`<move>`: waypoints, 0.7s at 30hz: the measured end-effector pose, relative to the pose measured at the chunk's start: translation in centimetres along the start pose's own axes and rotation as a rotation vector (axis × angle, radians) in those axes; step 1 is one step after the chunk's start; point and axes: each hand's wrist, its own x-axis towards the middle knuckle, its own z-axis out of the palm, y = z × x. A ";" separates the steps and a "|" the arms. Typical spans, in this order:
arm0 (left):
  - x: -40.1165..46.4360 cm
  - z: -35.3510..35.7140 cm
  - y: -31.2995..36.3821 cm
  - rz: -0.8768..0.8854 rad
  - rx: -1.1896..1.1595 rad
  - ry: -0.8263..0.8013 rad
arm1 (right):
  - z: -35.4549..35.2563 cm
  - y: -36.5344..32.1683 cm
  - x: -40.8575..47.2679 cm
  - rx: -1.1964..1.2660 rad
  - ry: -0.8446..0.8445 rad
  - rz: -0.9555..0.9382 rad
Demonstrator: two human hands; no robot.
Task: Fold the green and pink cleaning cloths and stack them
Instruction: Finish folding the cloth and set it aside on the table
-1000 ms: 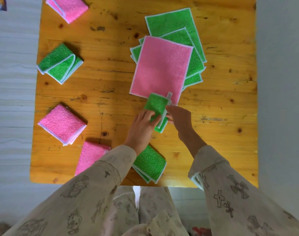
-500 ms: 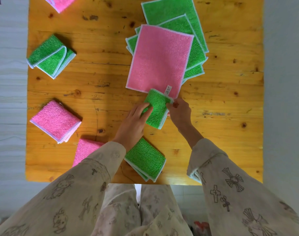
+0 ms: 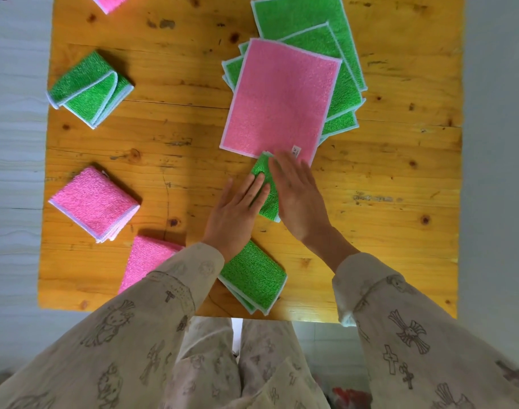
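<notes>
A small folded green cloth lies on the wooden table just below a flat pink cloth. My left hand lies flat with straight fingers on the cloth's left side. My right hand presses flat on its right side and covers much of it. The pink cloth tops a pile of unfolded green cloths. Folded cloths lie around: green at far left, pink at left, pink partly under my left sleeve, green near the front edge.
Another folded pink cloth shows at the top edge. The table's right half holds bare wood. The front edge runs just above my lap. Pale floor surrounds the table.
My right hand let go of the green cloth's edge and laid flat on top of it. My left hand stayed flat on the cloth. The camera shifted a little closer.
</notes>
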 end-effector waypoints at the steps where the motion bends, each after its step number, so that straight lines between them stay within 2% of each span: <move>1: 0.0 0.0 -0.1 -0.001 0.007 -0.013 | 0.3 0.2 -0.2 -0.014 -0.070 -0.035; 4: -0.5 -0.4 -0.4 0.014 0.017 -0.030 | 1.0 0.9 -0.7 -0.075 -0.241 -0.005; 7: -1.7 -0.8 -0.2 0.026 0.002 -0.041 | 0.9 0.7 -0.5 -0.152 -0.295 -0.021; 10: -2.8 -0.9 0.1 0.029 0.024 -0.076 | 0.5 0.1 -0.2 -0.221 -0.428 -0.033; 17: -2.6 -1.4 0.1 0.020 0.010 -0.146 | 0.1 -1.1 0.4 -0.336 -0.427 -0.040; 21: -2.4 -1.8 -0.3 0.036 0.028 -0.188 | -0.1 -1.5 1.1 -0.413 -0.486 -0.037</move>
